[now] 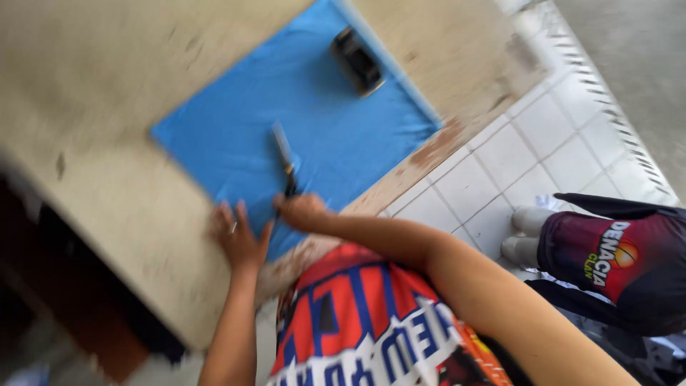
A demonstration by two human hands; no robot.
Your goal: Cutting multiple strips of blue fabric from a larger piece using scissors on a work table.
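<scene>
A blue cloth point(321, 121) lies spread on a worn pale table point(107, 93). My right hand point(300, 211) grips the dark handles of a pair of scissors point(284, 161), whose blades point away from me over the cloth. My left hand point(237, 237) lies flat with fingers spread on the cloth's near edge, just left of the right hand. A small dark rectangular object point(357, 61) rests on the far part of the cloth. The frame is blurred by motion.
The table edge runs diagonally, chipped and reddish point(436, 146). Right of it is a white tiled floor point(529, 157). Another person's dark red sleeve point(614, 257) and white shoes point(525, 232) are at the right. A dark opening point(43, 271) lies under the table at left.
</scene>
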